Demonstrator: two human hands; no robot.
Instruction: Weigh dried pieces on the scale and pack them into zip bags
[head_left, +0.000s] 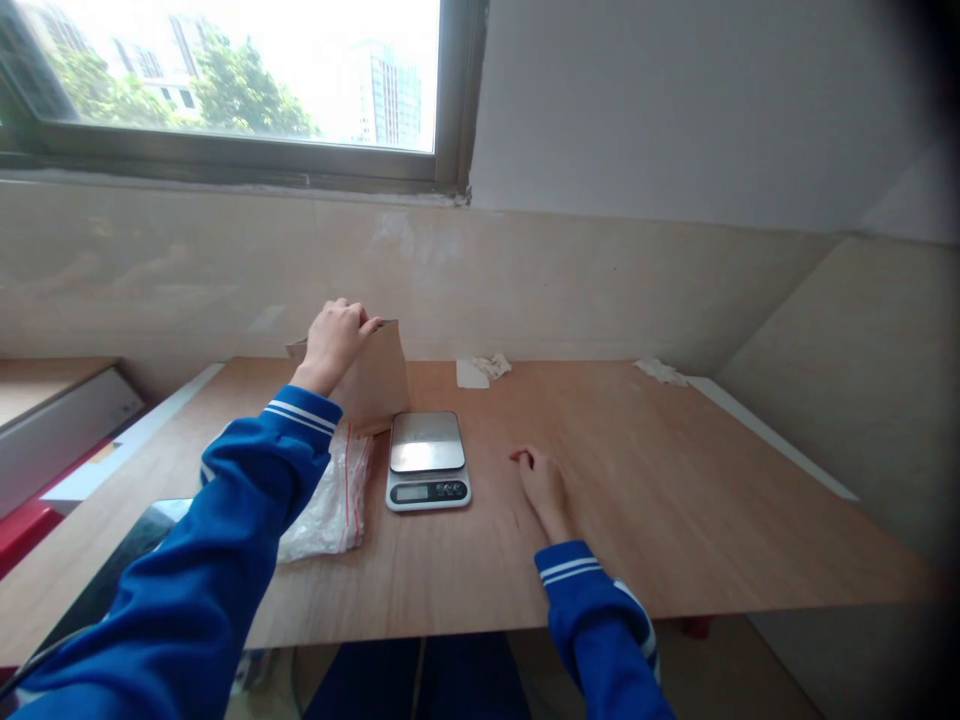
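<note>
My left hand (334,345) is at the top of a brown cardboard box (379,385), wrist bent over its open upper edge. The thumb shows by the rim; the other fingertips are hidden, so I cannot tell whether they grip anything. To the right and nearer me sits a kitchen scale (427,460) with a bare metal plate and a small display. My right hand (541,485) rests on the table right of the scale, fingers curled in, with nothing visible in them. Clear zip bags (337,500) with red seal lines lie below the box, partly behind my left sleeve.
The wooden table (675,500) reaches back to a tiled wall under a window. White paper scraps (484,370) lie along the back edge, with another crumpled piece (660,372) farther right. A dark flat device (112,570) lies at left under my arm.
</note>
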